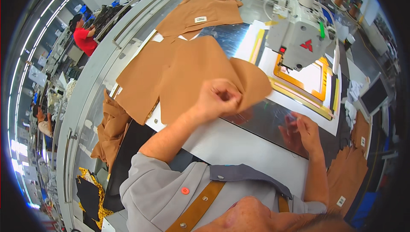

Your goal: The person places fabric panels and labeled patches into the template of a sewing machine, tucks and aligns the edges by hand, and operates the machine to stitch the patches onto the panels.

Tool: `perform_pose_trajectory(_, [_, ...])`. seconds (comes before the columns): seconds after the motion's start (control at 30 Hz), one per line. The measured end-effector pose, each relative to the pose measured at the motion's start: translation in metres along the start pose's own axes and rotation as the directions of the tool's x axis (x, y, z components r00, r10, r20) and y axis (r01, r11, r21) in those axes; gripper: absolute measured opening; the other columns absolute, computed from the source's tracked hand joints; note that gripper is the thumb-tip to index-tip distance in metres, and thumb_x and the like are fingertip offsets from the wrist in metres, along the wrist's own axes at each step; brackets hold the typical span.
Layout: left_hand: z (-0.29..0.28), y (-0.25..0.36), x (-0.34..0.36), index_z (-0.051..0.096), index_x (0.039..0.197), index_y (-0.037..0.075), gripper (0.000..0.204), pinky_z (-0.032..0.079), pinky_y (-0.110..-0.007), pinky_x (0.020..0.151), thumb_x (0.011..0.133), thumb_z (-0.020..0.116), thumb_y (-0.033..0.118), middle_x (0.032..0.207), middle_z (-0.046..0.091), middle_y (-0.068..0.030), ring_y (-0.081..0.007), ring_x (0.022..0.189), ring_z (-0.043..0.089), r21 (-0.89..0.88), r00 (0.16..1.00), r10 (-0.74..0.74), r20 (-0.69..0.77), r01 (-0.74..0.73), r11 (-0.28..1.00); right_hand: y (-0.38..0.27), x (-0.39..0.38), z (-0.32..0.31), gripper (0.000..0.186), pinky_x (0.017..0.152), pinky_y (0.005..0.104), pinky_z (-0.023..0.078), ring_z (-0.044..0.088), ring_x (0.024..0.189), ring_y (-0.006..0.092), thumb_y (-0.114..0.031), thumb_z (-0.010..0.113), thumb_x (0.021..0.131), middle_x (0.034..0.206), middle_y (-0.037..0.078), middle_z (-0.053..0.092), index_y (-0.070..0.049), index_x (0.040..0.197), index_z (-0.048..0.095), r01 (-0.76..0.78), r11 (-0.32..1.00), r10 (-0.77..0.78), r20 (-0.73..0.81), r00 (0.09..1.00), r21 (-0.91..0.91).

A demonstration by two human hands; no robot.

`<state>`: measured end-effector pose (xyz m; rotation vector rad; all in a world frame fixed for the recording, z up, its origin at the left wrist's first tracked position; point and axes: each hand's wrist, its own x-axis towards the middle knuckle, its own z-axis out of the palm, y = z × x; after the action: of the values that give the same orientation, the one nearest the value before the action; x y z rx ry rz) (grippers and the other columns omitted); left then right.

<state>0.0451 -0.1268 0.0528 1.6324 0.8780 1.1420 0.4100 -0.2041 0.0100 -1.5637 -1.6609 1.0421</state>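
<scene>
My left hand [218, 99] is closed, thumb and fingers pinching the near edge of a brown fabric panel [192, 67]. The panel's right end curls up and over beside that hand. Over a shiny dark metal plate [262, 123], my right hand [305, 131] is loosely bent with fingers apart; its fingertips are blurred and I make out nothing in them. Farther back lies another brown fabric piece [198, 14] with a small white label [200, 19]. The grey sewing machine head [299, 31] stands above an orange frame [294, 77] on the right.
Crumpled brown fabric [111, 129] hangs at the left by a metal rail [70, 146]. More brown pieces [348, 176] lie at the right, below a screen [374, 95]. Yellow strips [311, 106] edge the machine's bed. Other people, one in a red shirt [84, 39], work far left.
</scene>
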Motion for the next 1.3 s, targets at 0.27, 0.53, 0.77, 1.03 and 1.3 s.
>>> perform_pose_trajectory(0.27, [0.137, -0.017, -0.061, 0.075, 0.095, 0.005, 0.010, 0.057, -0.032, 0.076, 0.088, 0.078, 0.010, 0.098, 0.074, -0.0084, -0.0205, 0.087, 0.071, -0.150, 0.733, 0.068, 0.677, 0.046, 0.988, 0.011, 0.032, -0.007, 0.053, 0.090, 0.0274, 0.053, 0.067, 0.104, 0.0150, -0.039, 0.050, 0.109, 0.121, 0.009, 0.069, 0.004, 0.140, 0.053, -0.170, 0.589, 0.174, 0.082, 0.981, 0.790])
perform_pose_trajectory(0.53, [0.103, -0.066, 0.062, 0.060, 0.125, 0.003, 0.053, 0.045, -0.047, 0.106, 0.082, 0.083, 0.025, 0.140, 0.055, -0.0206, -0.0412, 0.127, 0.053, 0.548, 0.927, 0.235, 0.294, -0.365, 0.752, 0.024, 0.013, -0.039, 0.027, 0.083, 0.0254, 0.050, 0.061, 0.093, 0.0084, -0.021, 0.075, 0.096, 0.099, 0.002, 0.069, 0.000, 0.112, 0.069, -0.007, 0.933, 0.077, -0.179, 0.981, 0.360])
perform_pose_trajectory(0.77, [0.070, -0.087, 0.091, 0.067, 0.112, 0.003, 0.038, 0.041, -0.047, 0.110, 0.083, 0.084, 0.021, 0.139, 0.060, -0.0126, -0.0321, 0.131, 0.053, 0.573, 0.897, 0.225, 0.380, -0.419, 0.704, 0.007, -0.006, -0.071, 0.024, 0.072, 0.0244, 0.045, 0.052, 0.076, 0.0056, -0.022, 0.076, 0.094, 0.079, -0.002, 0.062, 0.001, 0.096, 0.070, -0.020, 0.996, 0.035, -0.180, 0.983, 0.086])
perform_pose_trajectory(1.03, [0.081, -0.084, 0.128, 0.072, 0.075, 0.005, 0.021, 0.046, -0.032, 0.080, 0.084, 0.083, 0.021, 0.090, 0.071, -0.0008, -0.0116, 0.081, 0.062, 0.519, 0.905, -0.423, 0.035, 0.345, 0.782, 0.066, 0.024, -0.096, 0.024, 0.067, 0.0317, 0.051, 0.067, 0.071, 0.0184, -0.026, 0.077, 0.088, 0.077, 0.007, 0.072, -0.003, 0.094, 0.073, -0.213, 0.955, 0.101, -0.447, 0.889, -0.208])
perform_pose_trajectory(1.3, [0.083, -0.116, 0.195, 0.069, 0.100, 0.015, 0.026, 0.040, -0.040, 0.089, 0.080, 0.080, 0.027, 0.073, 0.064, 0.0023, -0.0191, 0.081, 0.067, 0.765, 0.932, -0.363, 0.007, 0.229, 0.602, 0.088, 0.086, -0.117, 0.028, 0.067, 0.0354, 0.053, 0.070, 0.073, 0.0219, -0.037, 0.074, 0.085, 0.077, 0.005, 0.073, -0.009, 0.085, 0.073, -0.312, 0.880, 0.113, -0.478, 0.871, -0.359])
